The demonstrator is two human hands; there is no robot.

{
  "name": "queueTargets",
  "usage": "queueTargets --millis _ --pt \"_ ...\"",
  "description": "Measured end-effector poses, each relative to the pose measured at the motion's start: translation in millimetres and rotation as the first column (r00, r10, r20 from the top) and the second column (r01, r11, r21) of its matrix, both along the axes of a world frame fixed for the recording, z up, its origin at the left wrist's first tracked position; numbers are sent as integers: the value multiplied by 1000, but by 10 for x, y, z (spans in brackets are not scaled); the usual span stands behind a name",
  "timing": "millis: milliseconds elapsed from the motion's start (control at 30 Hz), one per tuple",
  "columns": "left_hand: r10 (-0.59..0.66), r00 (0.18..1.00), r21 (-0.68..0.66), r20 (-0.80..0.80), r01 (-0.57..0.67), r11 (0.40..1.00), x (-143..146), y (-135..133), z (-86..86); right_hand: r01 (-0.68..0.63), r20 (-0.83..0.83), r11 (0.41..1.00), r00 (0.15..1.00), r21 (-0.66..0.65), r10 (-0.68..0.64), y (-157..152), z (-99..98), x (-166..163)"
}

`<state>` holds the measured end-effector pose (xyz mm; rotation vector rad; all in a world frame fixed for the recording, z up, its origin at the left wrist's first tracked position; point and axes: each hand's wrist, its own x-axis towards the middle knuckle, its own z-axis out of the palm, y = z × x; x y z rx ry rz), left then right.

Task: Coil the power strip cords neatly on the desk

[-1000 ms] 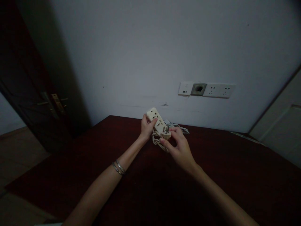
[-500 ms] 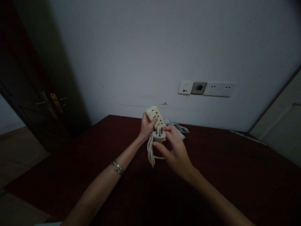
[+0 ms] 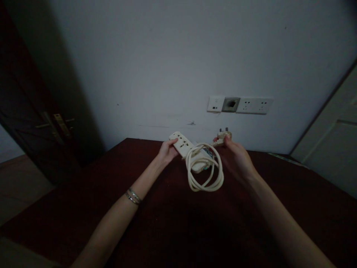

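Note:
A white power strip is gripped near its far end by my left hand, thumb across its top face. Its coiled white cord hangs in loops in front of the strip's near end, above the table. My right hand is closed on the plug at the other end of the cord, and the pins point up. The loops partly cover the strip's near end and some pale items lying behind.
White wall sockets and a grey-framed outlet sit on the wall above the dark red table. A dark door with a brass handle stands left; a pale door is at right.
My right hand has moved right and up with the plug, away from the strip. The bundled cord has opened into wide loops between the hands. My left hand still holds the strip.

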<state>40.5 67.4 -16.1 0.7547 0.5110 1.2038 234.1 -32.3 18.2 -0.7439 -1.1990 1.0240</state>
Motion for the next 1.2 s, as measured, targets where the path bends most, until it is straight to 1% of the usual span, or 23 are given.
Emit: queueTargets --millis 67,133,167,233,367,433,500,567,633,733,800,867,933,1000,1100,1200 --pt "-157 984 22 -81 159 987 13 -50 -17 -34 3 999 999 -3 34 31 -32 -33" --pt "-309 937 54 -164 321 946 57 -118 -43 -66 46 998 997 -13 66 60 -71 -73" --pt "-359 913 68 -192 377 924 86 -151 -59 -80 75 996 994 -26 82 71 -87 -91" --pt "-411 890 86 -199 434 897 150 -206 -100 -96 107 994 989 -48 101 84 -110 -113" --pt "-460 885 90 -73 465 881 287 -281 -204 -84 37 996 996 -32 86 87 -114 -126" --pt "-423 906 80 9 421 904 353 -323 -251 -87 13 996 996 -35 87 85 -106 -136" --pt "-346 937 54 55 343 938 409 -375 -276 -93 23 995 995 -42 94 82 -98 -150" --pt "-288 956 32 56 286 958 447 -431 -271 -94 25 994 995 -53 95 81 -93 -163" --pt "-284 958 28 33 283 959 467 -481 -240 -93 1 992 996 -82 94 84 -97 -167" --pt "-336 942 52 -9 336 941 464 -513 -188 -75 7 988 997 -134 77 93 -127 -154" --pt "-368 929 65 -41 370 927 447 -503 -174 -29 67 990 997 -138 38 100 -162 -139" --pt "-403 913 59 -62 407 912 426 -480 -177 35 158 994 987 -106 -18 104 -198 -122" --pt "-445 893 43 -65 448 893 410 -459 -186 99 274 995 958 -33 -86 105 -229 -104" --pt "-474 879 28 -46 475 879 404 -445 -193 163 390 984 903 75 -179 102 -248 -86" --pt "-476 879 -23 -23 475 880 405 -424 -206 242 534 941 777 236 -334 82 -247 -68" --pt "-463 884 -75 -59 459 885 398 -389 -230 280 627 898 643 341 -439 40 -214 -69"
